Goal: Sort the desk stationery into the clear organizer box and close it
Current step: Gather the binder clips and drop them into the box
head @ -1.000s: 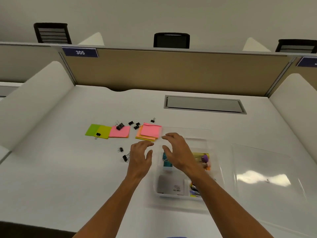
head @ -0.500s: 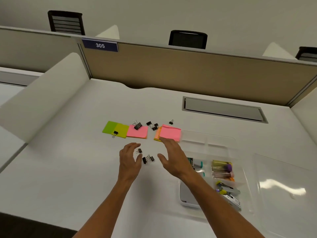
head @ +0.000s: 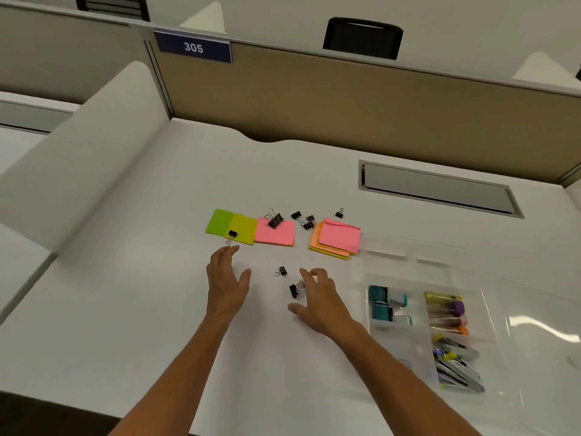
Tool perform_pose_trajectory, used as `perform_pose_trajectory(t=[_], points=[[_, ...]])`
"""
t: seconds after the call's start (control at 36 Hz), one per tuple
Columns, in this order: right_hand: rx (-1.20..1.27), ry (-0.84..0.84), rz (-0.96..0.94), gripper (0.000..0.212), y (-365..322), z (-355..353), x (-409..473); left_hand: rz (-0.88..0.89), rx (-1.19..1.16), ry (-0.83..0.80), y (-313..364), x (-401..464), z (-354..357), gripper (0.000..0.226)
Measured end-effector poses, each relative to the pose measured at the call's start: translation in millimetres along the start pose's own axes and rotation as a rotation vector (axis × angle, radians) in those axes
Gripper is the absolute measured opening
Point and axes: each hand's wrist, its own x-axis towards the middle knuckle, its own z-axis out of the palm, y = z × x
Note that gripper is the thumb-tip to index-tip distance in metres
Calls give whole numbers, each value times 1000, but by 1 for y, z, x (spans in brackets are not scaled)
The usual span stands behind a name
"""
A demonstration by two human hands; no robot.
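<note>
Both hands empty, fingers spread: left hand (head: 227,284), right hand (head: 317,298) beside two binder clips (head: 295,289) on desk (head: 125,309), left of organizer box (head: 390,247). Clips prob. light, stiff; pinch black body.

Both bare forearms reach forward from the bottom edge, angled slightly toward each other. The left hand (head: 228,283) is held palm down with its back to the camera, fingers (head: 227,253) straight and close together pointing away, thumb spread out to the right; it holds nothing. The right hand (head: 317,298) is a little nearer and to the right, palm turned down and leftward, its fingers (head: 309,273) loosely bent and spread, thumb stretched out low to the left. It grips nothing. The two hands are apart.
</note>
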Motion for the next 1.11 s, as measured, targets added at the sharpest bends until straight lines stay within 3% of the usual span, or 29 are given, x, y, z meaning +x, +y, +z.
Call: perform_pose_trajectory(t=[0.42,0.58,0.78,1.11], points=[[-22,4,64,80,-27,15,25,-28,32,-70,-14,62,7,68],[-47,22,38,67,-35,20,34,-5,163,-90,-16,71,12,54],[-32,85,-26,35,-36,25,39,39,188,-56,-17,72,13,29],[-103,131,-167,25,-33,29,34,122,210,-28,-23,66,12,16]])
